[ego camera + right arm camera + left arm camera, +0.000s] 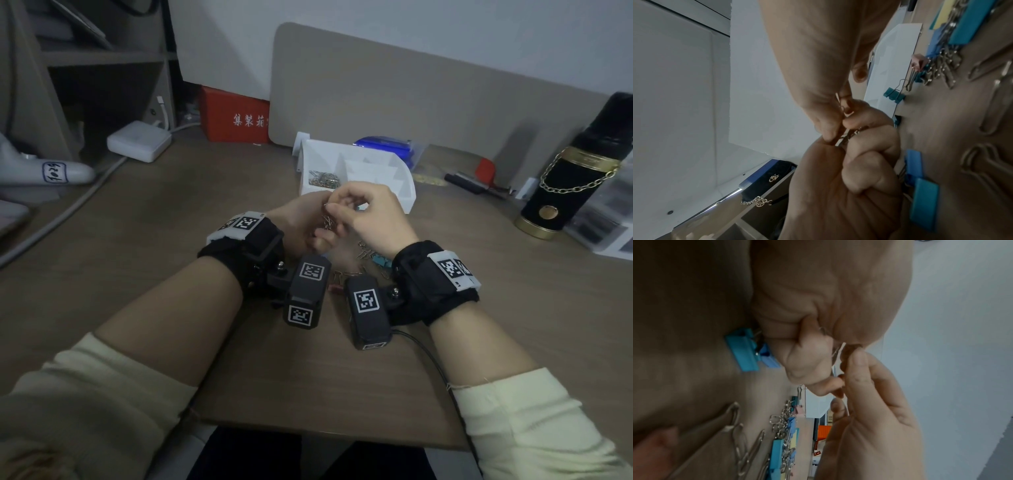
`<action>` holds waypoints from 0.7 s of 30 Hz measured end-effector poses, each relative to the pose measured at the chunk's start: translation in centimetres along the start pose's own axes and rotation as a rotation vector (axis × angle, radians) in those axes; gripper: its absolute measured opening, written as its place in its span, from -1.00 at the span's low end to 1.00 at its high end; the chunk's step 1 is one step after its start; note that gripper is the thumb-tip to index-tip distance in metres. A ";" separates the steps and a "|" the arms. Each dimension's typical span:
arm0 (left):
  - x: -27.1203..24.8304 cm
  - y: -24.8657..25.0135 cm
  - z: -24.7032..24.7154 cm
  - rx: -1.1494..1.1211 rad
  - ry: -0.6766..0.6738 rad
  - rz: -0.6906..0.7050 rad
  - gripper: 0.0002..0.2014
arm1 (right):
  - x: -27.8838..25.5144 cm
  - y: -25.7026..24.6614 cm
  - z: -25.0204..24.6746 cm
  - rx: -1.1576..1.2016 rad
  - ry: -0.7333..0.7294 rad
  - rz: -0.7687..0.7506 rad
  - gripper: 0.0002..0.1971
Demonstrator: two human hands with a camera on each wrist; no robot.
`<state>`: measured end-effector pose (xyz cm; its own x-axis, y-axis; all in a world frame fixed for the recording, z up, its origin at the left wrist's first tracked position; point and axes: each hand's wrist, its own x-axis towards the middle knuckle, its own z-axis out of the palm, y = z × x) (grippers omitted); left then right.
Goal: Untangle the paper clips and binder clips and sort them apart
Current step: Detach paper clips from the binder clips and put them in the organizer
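Thin silver wire paper clips (pixel 327 219), a small linked bunch, sit pinched between both hands above the brown wood desk (pixel 144 240). L hand (pixel 301 226) grips the bunch w/ curled fingers; R hand (pixel 370 214) pinches one clip. Blue binder clips (pixel 925 199) lie on the desk below; more paper clips sit in the white plastic tray (pixel 407 192).

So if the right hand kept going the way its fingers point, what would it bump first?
The right hand points left, so it would probably meet the left hand first; both already pinch the same linked paper clips. Depth is hard to judge.
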<state>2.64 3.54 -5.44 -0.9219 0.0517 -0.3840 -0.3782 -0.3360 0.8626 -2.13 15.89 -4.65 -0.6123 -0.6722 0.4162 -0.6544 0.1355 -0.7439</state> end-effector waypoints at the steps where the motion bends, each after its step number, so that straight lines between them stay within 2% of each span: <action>1: 0.1 0.0 0.0 0.012 0.001 0.010 -0.71 | 0.0 0.0 0.0 0.013 -0.001 0.009 -0.97; 8: 0.5 -0.2 0.0 -0.128 0.053 0.043 -0.68 | -0.2 0.0 -0.1 0.081 0.022 0.070 -0.89; 13: 0.4 -0.2 0.2 -0.302 0.077 0.075 -0.64 | 0.2 0.5 -0.6 -0.134 0.105 0.062 -0.71; 16: 0.2 -0.2 0.2 -0.380 0.139 0.095 -0.60 | 0.3 1.6 -1.9 -0.194 0.152 0.131 -0.77; 21: 0.1 -0.4 1.1 -0.388 0.187 0.144 -0.65 | -1.3 2.3 -4.3 -0.399 -0.115 0.260 -0.87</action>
<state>2.64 4.76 -5.47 -0.9182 -0.1799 -0.3529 -0.1551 -0.6565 0.7382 -4.77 20.20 -4.67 -0.7399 -0.6519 0.1663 -0.6189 0.5627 -0.5479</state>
